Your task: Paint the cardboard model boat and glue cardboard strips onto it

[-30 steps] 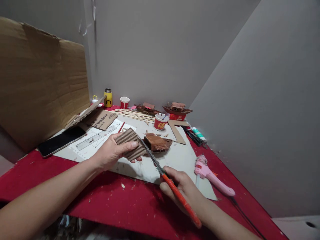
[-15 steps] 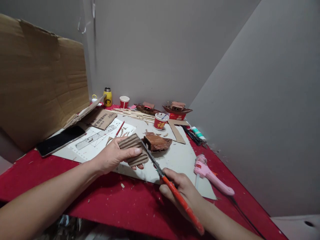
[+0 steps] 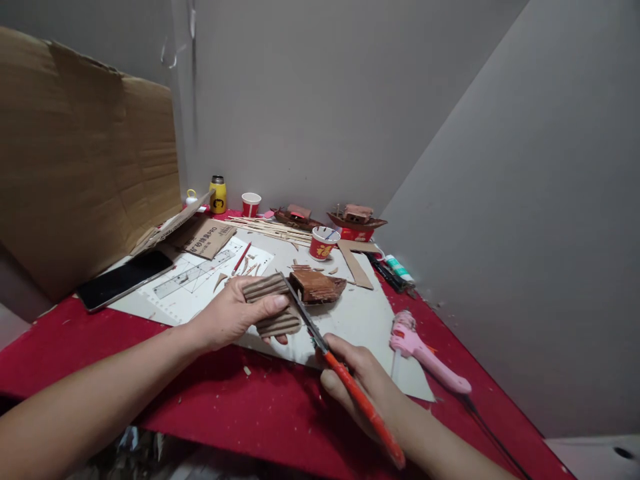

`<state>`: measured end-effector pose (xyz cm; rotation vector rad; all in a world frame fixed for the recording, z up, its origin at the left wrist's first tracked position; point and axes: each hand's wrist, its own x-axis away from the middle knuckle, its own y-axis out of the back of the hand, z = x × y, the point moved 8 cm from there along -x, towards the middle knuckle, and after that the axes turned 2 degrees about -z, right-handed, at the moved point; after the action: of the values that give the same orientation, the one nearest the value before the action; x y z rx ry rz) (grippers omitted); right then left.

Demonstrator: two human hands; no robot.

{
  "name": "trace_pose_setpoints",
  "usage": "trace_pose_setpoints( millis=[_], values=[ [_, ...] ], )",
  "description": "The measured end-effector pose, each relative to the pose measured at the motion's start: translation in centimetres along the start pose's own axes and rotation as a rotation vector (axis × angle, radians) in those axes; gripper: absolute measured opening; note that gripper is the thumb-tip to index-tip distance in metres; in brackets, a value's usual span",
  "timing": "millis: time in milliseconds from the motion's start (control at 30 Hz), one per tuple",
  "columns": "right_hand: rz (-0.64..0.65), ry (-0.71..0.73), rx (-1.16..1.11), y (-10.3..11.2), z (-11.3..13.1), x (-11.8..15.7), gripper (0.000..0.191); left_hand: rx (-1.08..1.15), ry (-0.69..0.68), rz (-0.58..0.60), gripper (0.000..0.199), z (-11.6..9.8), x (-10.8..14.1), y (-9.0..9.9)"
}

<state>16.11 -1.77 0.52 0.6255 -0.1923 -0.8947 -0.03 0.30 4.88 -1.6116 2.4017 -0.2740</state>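
Soft, rather dim light, apparently from above, falls on the smooth grey wall point(image 3: 300, 100), which darkens toward the upper left, where the tall brown cardboard panel point(image 3: 90, 160) sits in shade. Blurred shadows lie on the deep red tablecloth point(image 3: 200, 400) below the bare left hand point(image 3: 225, 317). Wide-angle stretching lengthens the bare forearms point(image 3: 110, 393) toward the lower corners, and distant details look soft.

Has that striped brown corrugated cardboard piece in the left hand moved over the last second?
Yes: against the red paper cup with gold print, the cardboard piece has shifted downward in view and slightly right.
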Motion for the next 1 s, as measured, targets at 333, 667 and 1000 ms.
trace_pose_setpoints(
  millis=[333, 667, 1000],
  values=[
    [-0.018, -0.011, -0.098, -0.5, -0.7, 0.4, 0.036, 0.075, 0.095, 0.008, 0.025, 0.7, 0.2, 0.1],
    [-0.003, -0.052, -0.049, -0.3, -0.5, 0.2, 0.036, -0.015, 0.101, 0.046, 0.025, -0.6, -0.1, 1.4],
    [0.041, -0.047, -0.048, -0.5, 0.1, 0.0, 0.026, -0.094, 0.23, 0.168, 0.029, -0.3, 0.4, 0.8]
  ],
)
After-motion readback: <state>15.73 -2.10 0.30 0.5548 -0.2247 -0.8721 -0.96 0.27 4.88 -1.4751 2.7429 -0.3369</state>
